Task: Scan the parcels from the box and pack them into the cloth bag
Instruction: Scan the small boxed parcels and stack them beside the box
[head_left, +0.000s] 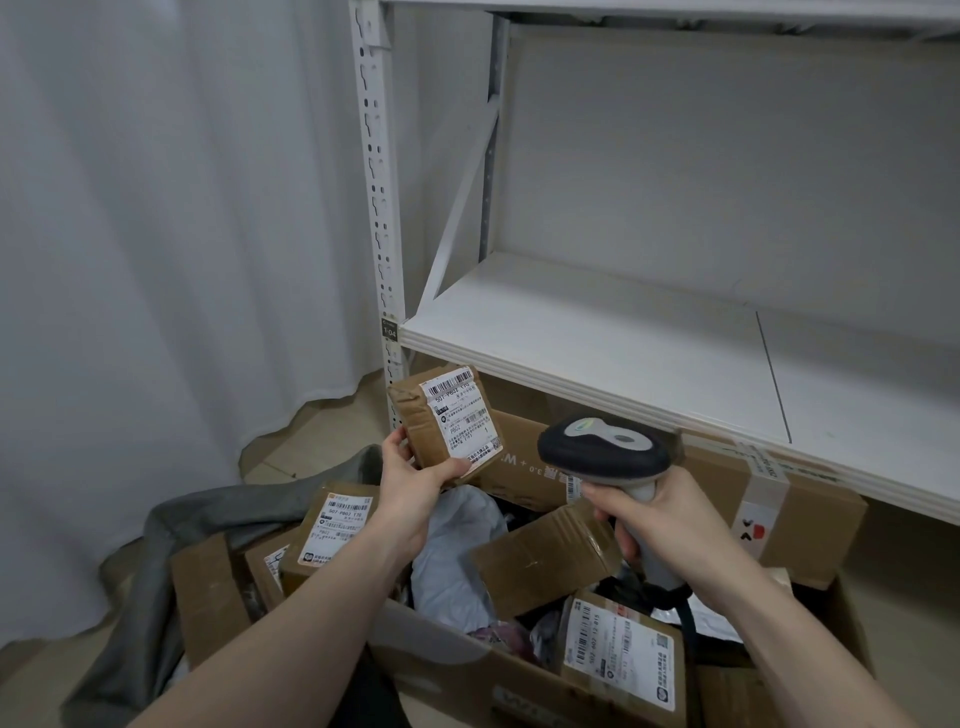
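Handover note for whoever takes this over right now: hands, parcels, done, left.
Left hand holds a small brown parcel up, label facing the camera. Right hand grips the scanner, aimed toward it.
Grey cloth bag on the left already holds several labelled parcels.
Cardboard box in front still holds more.
Whether the held parcel is scanned yet cannot be told. Left: scan, bag it, repeat.

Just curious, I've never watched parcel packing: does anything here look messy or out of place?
Nothing looks damaged. The box is a loose jumble: one brown parcel lies tilted with no label showing, on top of a grey mailer. Several parcels sit askew over the grey cloth bag.
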